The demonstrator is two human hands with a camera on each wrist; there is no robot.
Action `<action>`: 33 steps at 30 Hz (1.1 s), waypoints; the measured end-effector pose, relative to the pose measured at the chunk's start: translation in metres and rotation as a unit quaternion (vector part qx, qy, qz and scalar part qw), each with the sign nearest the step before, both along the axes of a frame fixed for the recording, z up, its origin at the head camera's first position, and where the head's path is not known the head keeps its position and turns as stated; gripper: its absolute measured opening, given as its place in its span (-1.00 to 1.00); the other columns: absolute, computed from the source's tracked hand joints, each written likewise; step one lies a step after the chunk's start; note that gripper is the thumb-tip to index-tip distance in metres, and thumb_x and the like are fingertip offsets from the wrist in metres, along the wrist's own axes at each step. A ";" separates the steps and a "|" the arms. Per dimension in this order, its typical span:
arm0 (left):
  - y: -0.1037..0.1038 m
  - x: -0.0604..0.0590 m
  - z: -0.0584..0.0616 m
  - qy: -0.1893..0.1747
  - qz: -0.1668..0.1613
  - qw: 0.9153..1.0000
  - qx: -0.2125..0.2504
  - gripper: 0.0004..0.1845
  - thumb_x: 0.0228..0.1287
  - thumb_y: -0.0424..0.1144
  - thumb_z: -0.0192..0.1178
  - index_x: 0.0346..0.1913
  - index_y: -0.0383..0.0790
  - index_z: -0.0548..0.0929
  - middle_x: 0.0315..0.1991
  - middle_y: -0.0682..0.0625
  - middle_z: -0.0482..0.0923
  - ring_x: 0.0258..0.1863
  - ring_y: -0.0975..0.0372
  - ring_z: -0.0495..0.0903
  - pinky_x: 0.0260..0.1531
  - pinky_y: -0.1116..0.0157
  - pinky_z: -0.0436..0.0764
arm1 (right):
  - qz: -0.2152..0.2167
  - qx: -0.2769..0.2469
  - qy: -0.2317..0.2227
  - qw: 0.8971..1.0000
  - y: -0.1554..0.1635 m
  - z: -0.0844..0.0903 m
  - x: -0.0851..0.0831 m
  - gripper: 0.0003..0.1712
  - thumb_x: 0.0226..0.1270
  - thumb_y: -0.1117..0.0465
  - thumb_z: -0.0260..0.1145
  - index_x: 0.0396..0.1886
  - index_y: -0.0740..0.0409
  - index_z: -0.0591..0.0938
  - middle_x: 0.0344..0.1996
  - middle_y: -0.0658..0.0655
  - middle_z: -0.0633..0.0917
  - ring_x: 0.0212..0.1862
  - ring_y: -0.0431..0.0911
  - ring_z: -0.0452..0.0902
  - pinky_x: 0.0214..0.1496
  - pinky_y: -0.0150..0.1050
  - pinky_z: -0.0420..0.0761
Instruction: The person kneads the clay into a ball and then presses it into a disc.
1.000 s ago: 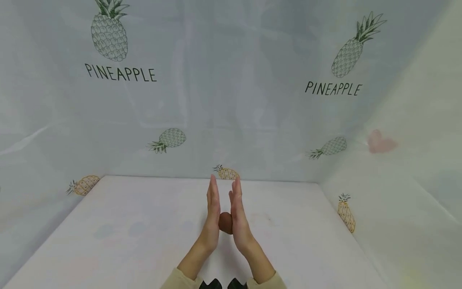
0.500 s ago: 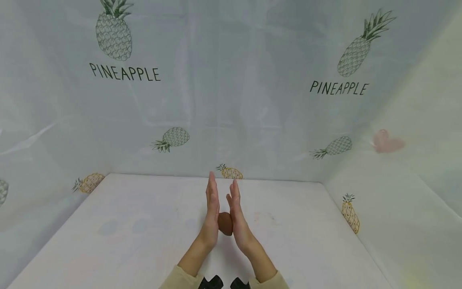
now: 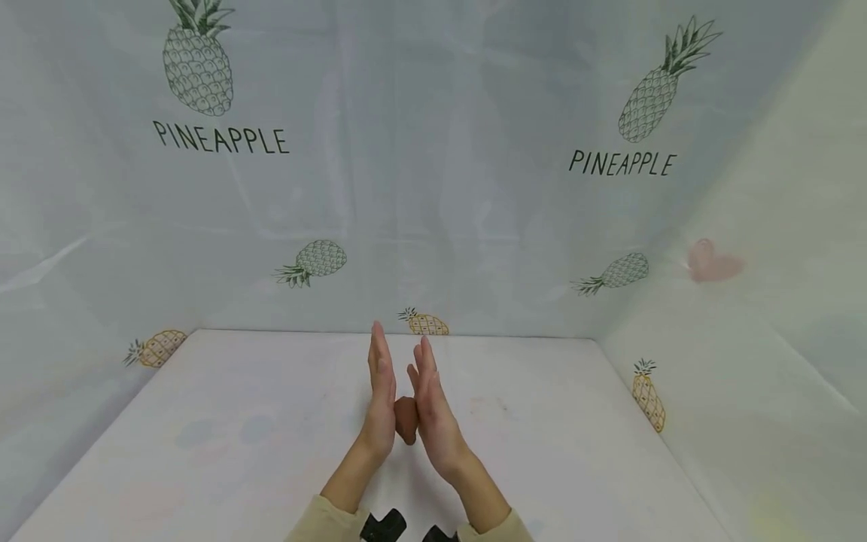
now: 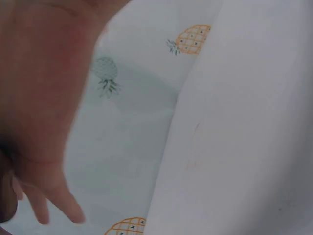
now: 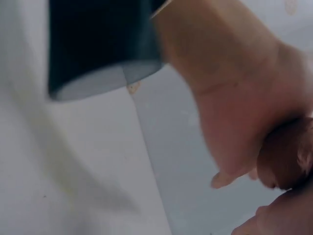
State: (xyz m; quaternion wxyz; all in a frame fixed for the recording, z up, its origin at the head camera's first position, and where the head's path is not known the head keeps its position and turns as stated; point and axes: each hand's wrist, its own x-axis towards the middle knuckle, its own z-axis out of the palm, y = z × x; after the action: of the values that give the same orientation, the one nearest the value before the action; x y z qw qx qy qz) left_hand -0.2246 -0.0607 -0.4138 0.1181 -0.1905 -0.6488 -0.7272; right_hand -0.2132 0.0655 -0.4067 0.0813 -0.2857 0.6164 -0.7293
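Pressing flat between the left hand (image 3: 381, 391) and right hand (image 3: 431, 406), fingers straight and pointing up, a small brown lump (image 3: 406, 418) sits above the white table (image 3: 237, 436). Pineapple-print sheeting (image 3: 440, 188) walls the space. From the left wrist, a blurred palm (image 4: 44, 98) fills the frame beside the sheeting. From the right wrist, the lump (image 5: 283, 159) shows rounded, smooth, squeezed between both palms.

From my head view the light is soft, even and bright, with only a faint shadow under the forearms at 6 o'clock. Edges bow outward with wide-angle distortion. Both wrist views are blurred, close skin out of focus.
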 end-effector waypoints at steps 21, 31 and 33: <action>0.018 0.003 -0.012 -0.012 -0.067 0.996 -0.050 -0.37 0.75 0.09 -0.57 0.72 0.28 -0.41 0.72 0.22 -0.58 0.69 0.16 -0.60 0.51 -0.38 -0.47 | -0.103 -0.078 0.048 0.991 0.017 0.008 -0.010 -0.25 0.74 -0.28 -0.55 0.78 -0.22 -0.28 0.74 -0.08 -0.21 0.74 0.03 -0.38 0.67 0.23 -0.45; 0.021 0.012 -0.003 0.000 -0.121 0.992 -0.026 -0.41 0.72 0.14 -0.66 0.68 0.45 -0.44 0.69 0.30 -0.65 0.70 0.11 -0.55 0.51 -0.40 -0.46 | -0.116 -0.063 0.048 0.990 0.018 -0.003 -0.018 -0.29 0.76 -0.21 -0.55 0.78 -0.25 -0.23 0.74 -0.11 -0.20 0.74 0.04 -0.40 0.63 0.35 -0.46; 0.020 0.012 -0.002 0.004 -0.118 0.993 -0.025 -0.40 0.72 0.12 -0.66 0.68 0.43 -0.46 0.68 0.32 -0.66 0.69 0.12 -0.58 0.50 -0.42 -0.46 | -0.110 -0.065 0.047 0.991 0.016 -0.005 -0.019 -0.29 0.76 -0.21 -0.55 0.78 -0.25 -0.22 0.74 -0.11 -0.20 0.74 0.04 -0.39 0.63 0.34 -0.46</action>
State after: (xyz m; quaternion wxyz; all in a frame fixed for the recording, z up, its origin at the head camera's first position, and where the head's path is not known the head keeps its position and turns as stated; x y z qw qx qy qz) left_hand -0.2127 -0.0403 -0.4154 0.0297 -0.2715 -0.6392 -0.7189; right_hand -0.2319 0.0818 -0.4116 -0.0473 -0.2547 0.5985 -0.7581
